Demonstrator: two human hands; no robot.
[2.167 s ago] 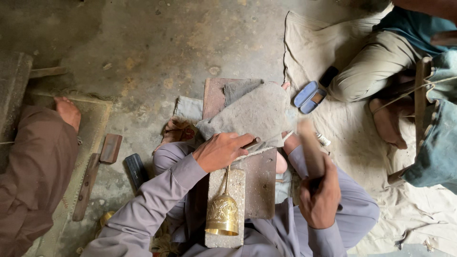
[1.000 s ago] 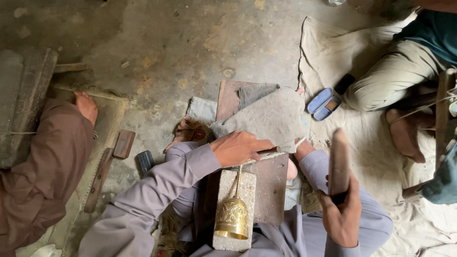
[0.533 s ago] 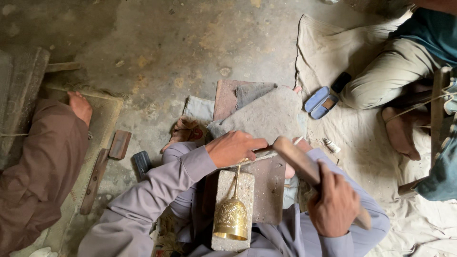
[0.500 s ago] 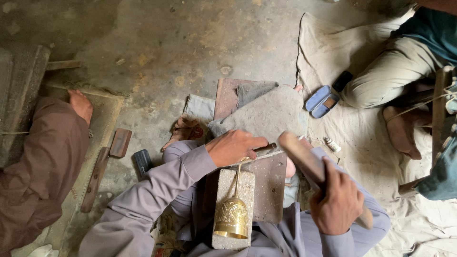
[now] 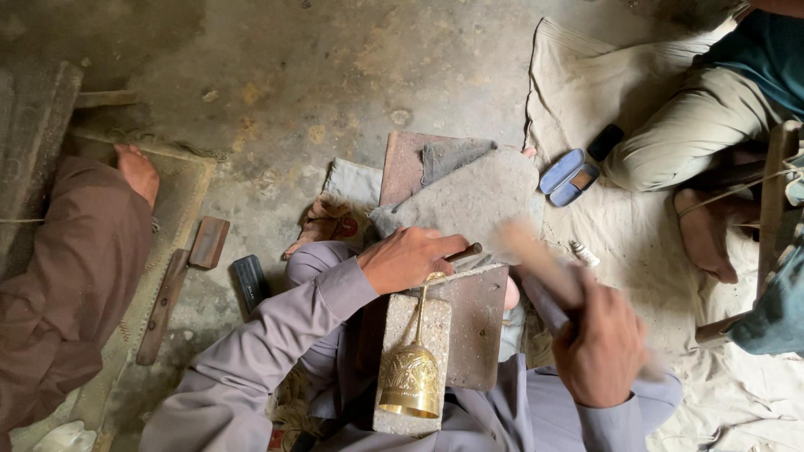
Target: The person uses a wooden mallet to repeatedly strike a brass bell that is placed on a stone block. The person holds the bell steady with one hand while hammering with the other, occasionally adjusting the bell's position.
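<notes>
An engraved brass bell point(image 5: 409, 374) lies on a pale stone block point(image 5: 402, 322) in my lap, mouth toward me. My left hand point(image 5: 409, 259) rests at the bell's thin top stem and grips a short dark metal punch point(image 5: 463, 251) that pokes out to the right. My right hand point(image 5: 601, 345) is shut on a wooden mallet point(image 5: 536, 259), which is blurred with motion and angled toward the punch. A flat rusty metal plate point(image 5: 475, 322) lies beside the block.
A grey cloth point(image 5: 469, 197) covers a board ahead of me. Another person's foot and brown-trousered leg point(image 5: 79, 251) lie at left beside a wooden tool point(image 5: 172, 293) and a small black object point(image 5: 249, 281). A seated person's legs point(image 5: 695, 159) and an open blue case point(image 5: 568, 177) are at right.
My right hand has swung the mallet from upright down toward the punch and it is now a blur. My left hand and the bell have stayed in place.
</notes>
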